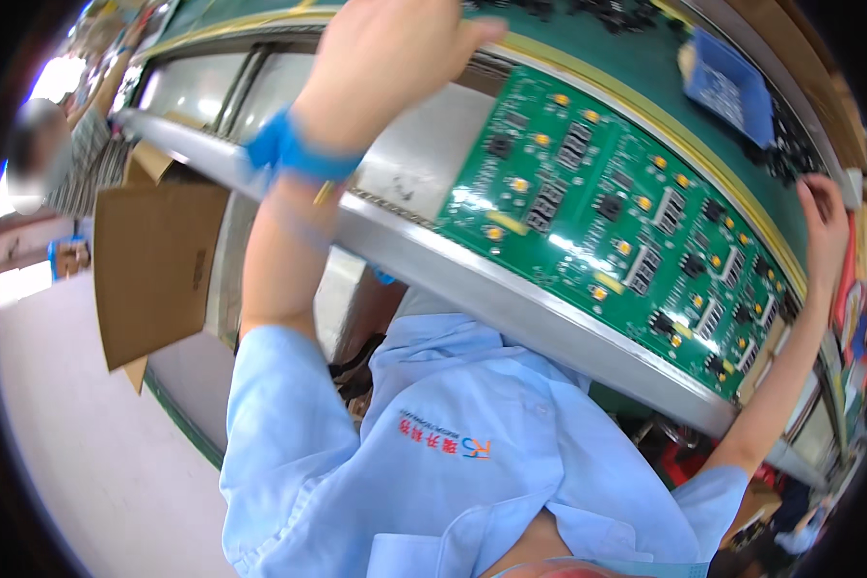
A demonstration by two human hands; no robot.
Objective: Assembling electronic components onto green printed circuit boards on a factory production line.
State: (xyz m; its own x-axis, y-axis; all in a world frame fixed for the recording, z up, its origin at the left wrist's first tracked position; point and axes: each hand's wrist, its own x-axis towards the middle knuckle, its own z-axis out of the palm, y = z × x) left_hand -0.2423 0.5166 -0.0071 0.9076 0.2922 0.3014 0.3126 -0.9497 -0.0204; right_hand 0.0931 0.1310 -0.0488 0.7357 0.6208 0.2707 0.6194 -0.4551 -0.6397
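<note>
A large green circuit board panel (588, 207) lies on the metal rails of the bench in front of me, with white digit displays, yellow-orange parts and black chips. My left hand (385, 48), wearing a blue wristband (303, 144), is raised past the panel's left end. It is smeared by motion; its thumb points right and the other fingers are cut off by the upper edge. At the far right, my right hand (825, 226) is beside a pile of small black parts (788, 144). Its thumb and forefinger curl together, and whatever is between them is too small to make out.
A blue bin (727, 87) of small pale parts stands on the green bench top, with more black parts (617, 12) along the back. The metal front rail (511, 289) runs close to my body. An opened cardboard box (159, 265) and another person (77, 159) are at left.
</note>
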